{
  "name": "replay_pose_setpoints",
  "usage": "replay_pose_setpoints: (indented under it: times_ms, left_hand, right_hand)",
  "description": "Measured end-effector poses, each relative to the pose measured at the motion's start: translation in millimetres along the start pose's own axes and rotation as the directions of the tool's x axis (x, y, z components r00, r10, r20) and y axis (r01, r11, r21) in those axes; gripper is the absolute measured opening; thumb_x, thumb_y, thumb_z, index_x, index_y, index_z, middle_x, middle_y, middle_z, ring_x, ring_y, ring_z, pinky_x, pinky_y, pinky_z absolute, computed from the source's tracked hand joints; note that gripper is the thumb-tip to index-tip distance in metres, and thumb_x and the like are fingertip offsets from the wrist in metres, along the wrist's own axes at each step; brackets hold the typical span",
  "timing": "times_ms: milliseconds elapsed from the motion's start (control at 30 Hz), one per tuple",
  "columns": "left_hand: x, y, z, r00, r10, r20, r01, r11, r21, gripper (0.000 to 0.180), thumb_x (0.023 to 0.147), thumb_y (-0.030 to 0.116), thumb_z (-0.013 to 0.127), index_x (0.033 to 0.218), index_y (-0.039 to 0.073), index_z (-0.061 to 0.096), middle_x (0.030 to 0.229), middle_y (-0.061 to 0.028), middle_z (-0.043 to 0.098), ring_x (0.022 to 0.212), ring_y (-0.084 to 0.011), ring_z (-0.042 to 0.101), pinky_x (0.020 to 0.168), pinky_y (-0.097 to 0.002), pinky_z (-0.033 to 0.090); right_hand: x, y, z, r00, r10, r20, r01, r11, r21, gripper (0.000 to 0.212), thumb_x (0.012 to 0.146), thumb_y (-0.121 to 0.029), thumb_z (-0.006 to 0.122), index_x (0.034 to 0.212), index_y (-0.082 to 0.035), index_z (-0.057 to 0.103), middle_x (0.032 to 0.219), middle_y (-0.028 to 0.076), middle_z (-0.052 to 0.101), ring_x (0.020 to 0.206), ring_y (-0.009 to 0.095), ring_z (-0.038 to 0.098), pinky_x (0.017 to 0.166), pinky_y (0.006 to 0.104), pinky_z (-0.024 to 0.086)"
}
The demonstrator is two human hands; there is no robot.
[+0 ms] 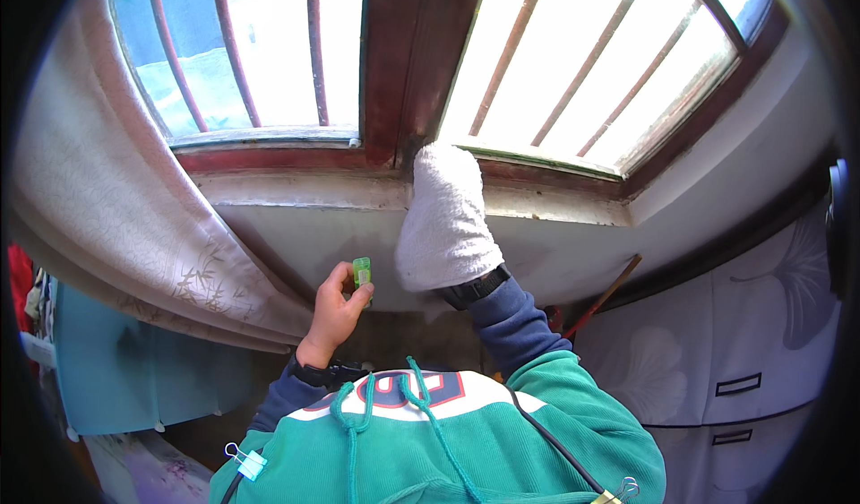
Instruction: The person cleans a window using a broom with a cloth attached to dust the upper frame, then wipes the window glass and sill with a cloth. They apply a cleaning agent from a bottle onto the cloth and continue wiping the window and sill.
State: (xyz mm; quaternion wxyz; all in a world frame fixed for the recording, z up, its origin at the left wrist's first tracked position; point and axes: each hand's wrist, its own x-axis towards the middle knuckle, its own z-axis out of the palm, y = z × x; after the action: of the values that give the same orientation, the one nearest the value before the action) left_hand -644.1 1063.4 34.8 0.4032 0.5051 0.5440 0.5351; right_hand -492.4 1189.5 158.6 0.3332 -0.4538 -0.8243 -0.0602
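My left hand [334, 316] is closed around a small, flat, bright green object [361, 269], with thumb and fingers on its sides. It looks like a little bottle or case with a pale label, held upright in front of the wall below the window. A white fluffy cloth [448, 226] covers my right hand completely, down to the black wrist strap. The covered hand reaches up to the bottom of the dark red middle post of the window frame [391, 101], and the cloth's tip lies against the frame and sill. The fingers inside are hidden.
Two barred window panes [269, 56] stand ahead, above a worn sill [296, 192]. A pale patterned curtain [116, 190] hangs at the left, over a blue cover [143, 352]. A white cabinet [672, 325] stands at the right, with a wooden stick [609, 291] leaning beside it.
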Motion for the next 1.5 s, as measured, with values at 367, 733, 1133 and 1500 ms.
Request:
replay_pose_setpoints:
  times_ms: [367, 733, 1133, 1500]
  left_hand:
    - [9.8, 30.5, 19.5, 0.991, 0.097, 0.091, -0.049, 0.903, -0.426, 0.024, 0.083, 0.022, 0.04, 0.098, 0.006, 0.048, 0.082, -0.0041, 0.055, 0.074, -0.0107, 0.049, 0.073, -0.0241, 0.039]
    - [10.3, 30.1, 41.9, 0.986, 0.085, 0.142, -0.037, 0.949, -0.313, 0.033, 0.082, 0.005, 0.066, 0.067, 0.01, 0.038, 0.063, 0.0063, 0.04, 0.059, -0.0033, 0.034, 0.053, -0.0218, 0.031]
    - [20.7, 38.4, 130.9, 0.701, 0.5, 0.508, -0.643, 0.751, 0.149, 0.018, 0.071, 0.009, 0.07, 0.089, 0.007, 0.064, 0.081, -0.0118, 0.064, 0.076, -0.0314, 0.062, 0.066, -0.0371, 0.05]
    - [39.8, 59.5, 125.7, 0.819, 0.537, 0.201, -0.558, 0.827, 0.066, 0.016, 0.08, 0.013, 0.07, 0.084, 0.0, 0.061, 0.074, -0.0148, 0.06, 0.066, -0.031, 0.06, 0.06, -0.0343, 0.048]
  right_hand:
    - [-45.6, 21.0, -52.3, 0.989, 0.145, 0.008, -0.137, 0.915, 0.381, 0.014, 0.078, 0.0, 0.053, 0.092, -0.002, 0.057, 0.077, 0.014, 0.057, 0.072, 0.027, 0.059, 0.065, 0.0309, 0.046]
    - [-122.7, 70.2, -31.7, 0.384, -0.136, 0.913, -0.412, 0.86, 0.302, 0.02, 0.067, -0.022, 0.069, 0.075, -0.006, 0.062, 0.069, 0.013, 0.056, 0.066, 0.032, 0.057, 0.063, 0.0365, 0.049]
    - [-143.7, 70.4, -66.9, 0.848, -0.08, 0.523, -0.097, 0.948, 0.302, 0.034, 0.063, -0.014, 0.07, 0.096, -0.007, 0.064, 0.097, 0.016, 0.063, 0.089, 0.036, 0.059, 0.076, 0.0399, 0.048]
    - [-178.2, 103.5, -74.1, 0.829, 0.372, 0.417, -0.405, -0.116, 0.907, 0.045, 0.073, -0.006, 0.075, 0.113, 0.001, 0.054, 0.106, 0.009, 0.058, 0.097, 0.016, 0.058, 0.087, 0.0267, 0.045]
